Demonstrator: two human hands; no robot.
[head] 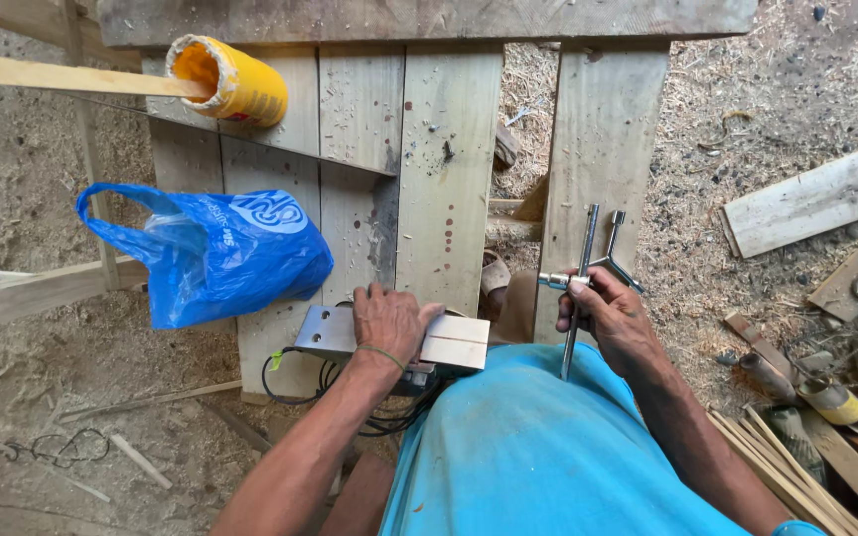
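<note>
Right hand (610,316) around metal wrench (580,288), apparently.

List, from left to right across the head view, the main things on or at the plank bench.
Blue plastic bag → left hand on a pale wooden block → right hand holding a metal cross wrench.

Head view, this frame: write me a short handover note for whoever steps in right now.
Left hand: pressed flat on a small wooden block and a grey metal plate, at the near edge of the plank workbench.
Right hand: closed on a metal T-handle wrench, raised beside the block, not touching it.
Nearby: blue plastic bag, yellow glue tub holding a wooden stick, black cable hanging below the plate.
Done: block and plate pinned in place.
Left: wrench not yet applied to anything.
</note>
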